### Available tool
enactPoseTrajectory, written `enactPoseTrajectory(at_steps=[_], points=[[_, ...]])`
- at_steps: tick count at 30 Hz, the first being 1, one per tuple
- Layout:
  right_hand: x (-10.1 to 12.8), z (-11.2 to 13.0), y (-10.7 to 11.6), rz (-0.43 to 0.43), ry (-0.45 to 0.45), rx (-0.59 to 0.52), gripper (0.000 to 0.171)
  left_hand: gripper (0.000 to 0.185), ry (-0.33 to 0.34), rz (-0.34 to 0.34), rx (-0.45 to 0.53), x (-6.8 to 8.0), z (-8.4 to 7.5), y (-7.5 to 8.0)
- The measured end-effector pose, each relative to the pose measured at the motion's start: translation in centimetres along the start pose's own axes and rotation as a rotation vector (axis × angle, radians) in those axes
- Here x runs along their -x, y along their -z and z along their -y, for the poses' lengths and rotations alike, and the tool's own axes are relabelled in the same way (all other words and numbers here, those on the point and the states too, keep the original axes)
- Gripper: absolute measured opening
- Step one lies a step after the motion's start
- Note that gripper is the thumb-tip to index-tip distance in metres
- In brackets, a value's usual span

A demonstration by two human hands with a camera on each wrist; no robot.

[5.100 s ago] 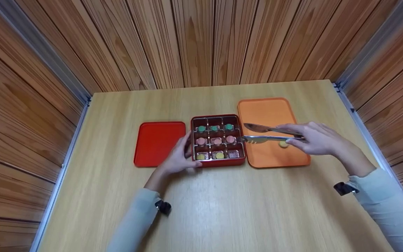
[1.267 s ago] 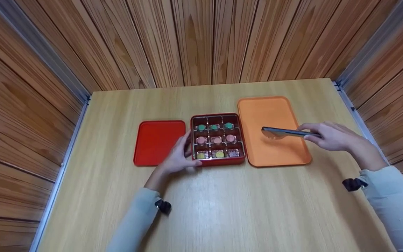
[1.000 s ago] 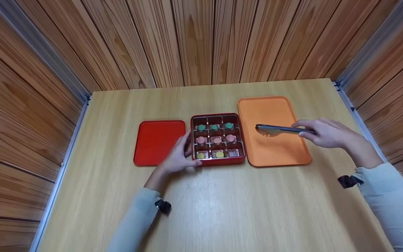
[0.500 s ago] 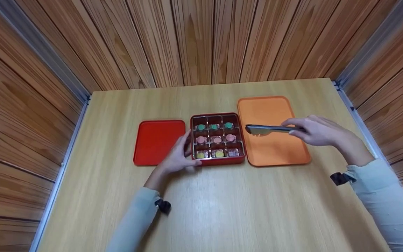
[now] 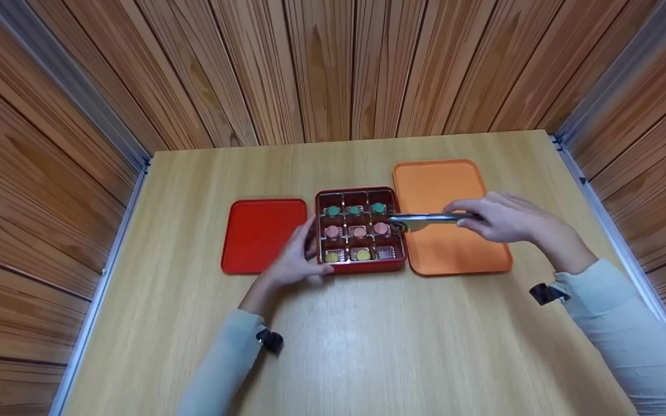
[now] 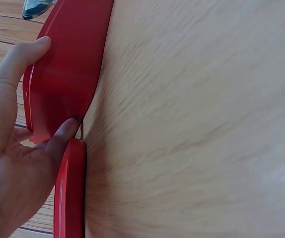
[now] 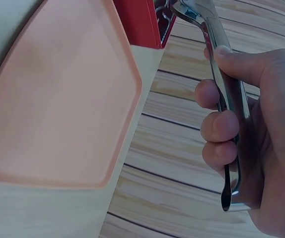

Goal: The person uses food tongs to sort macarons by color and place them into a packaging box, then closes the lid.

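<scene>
A red box (image 5: pixel 367 268) with a divided insert stands mid-table. Its back row holds green round pieces (image 5: pixel 377 208), the middle row pink ones (image 5: pixel 332 231), and the front-left and front-middle cells yellow ones (image 5: pixel 363 254). Only a clear cup (image 5: pixel 385 252) shows in the front-right cell. My left hand (image 5: pixel 292 263) grips the box's front-left corner, thumb on the front wall in the left wrist view. My right hand (image 5: pixel 503 218) squeezes metal tongs (image 5: pixel 434 218), thumb and fingers wrapped round them. Their tips hang over the box's right side; whether they hold a piece is hidden.
An orange tray (image 5: pixel 460 254) lies right against the box, under the tongs, and no pieces show on it. Left of the box lies a flat red lid or tray (image 5: pixel 261 237), close to my left hand. Wood-panelled walls (image 5: pixel 333 69) surround the table.
The yellow piece seen on the orange tray earlier no longer shows there. The tongs have closed and moved left from the tray to above the box. My left hand stays in place.
</scene>
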State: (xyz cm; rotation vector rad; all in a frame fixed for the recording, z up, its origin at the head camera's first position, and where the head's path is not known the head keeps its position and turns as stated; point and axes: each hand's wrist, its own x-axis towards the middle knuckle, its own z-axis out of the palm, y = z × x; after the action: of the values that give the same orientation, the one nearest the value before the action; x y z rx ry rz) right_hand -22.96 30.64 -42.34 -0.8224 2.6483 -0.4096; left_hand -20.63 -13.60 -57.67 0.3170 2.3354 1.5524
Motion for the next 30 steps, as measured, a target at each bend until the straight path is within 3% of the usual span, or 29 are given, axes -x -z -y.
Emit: enactPoseTrajectory(at_steps=[10,30], points=[[-1.0,1.4,-0.9,0.01,0.025,0.038,0.028,0.133,-0.011,-0.008,-0.044,0.1,-0.1,0.0],[-1.8,1.6,-2.8,0.062,0.026,0.082,0.032,0.131,-0.004,0.0,-0.019,0.0,0.1,0.0]])
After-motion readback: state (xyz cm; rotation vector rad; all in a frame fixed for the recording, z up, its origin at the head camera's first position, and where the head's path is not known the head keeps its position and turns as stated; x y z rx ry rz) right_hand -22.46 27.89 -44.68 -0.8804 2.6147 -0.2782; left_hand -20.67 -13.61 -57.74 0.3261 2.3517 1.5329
